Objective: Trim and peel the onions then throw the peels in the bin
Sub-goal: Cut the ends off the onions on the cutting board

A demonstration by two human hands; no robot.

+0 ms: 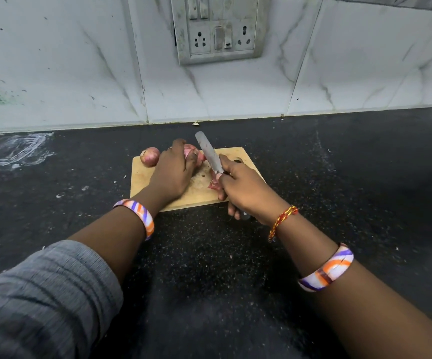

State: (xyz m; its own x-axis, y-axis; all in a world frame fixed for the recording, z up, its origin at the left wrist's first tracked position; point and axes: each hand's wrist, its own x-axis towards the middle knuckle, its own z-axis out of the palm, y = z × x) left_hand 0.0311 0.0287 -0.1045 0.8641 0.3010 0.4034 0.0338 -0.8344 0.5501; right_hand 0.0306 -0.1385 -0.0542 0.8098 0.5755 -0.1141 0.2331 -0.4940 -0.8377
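Observation:
A wooden cutting board (235,154) lies on the black counter. My left hand (173,172) grips a pink onion (193,151) on the board, mostly hiding it. My right hand (246,190) holds a knife (209,154) by its handle, the blade slanting up and left, right beside the held onion. A second, unpeeled onion (149,156) sits at the board's far left corner. Pink peel scraps (213,183) lie on the board under the blade, next to my right thumb.
The black speckled counter (339,177) spreads around the board, with small peel flecks scattered on it. A white tiled wall (80,73) with a switch and socket panel (217,29) rises behind. White smears (20,149) mark the counter at the far left.

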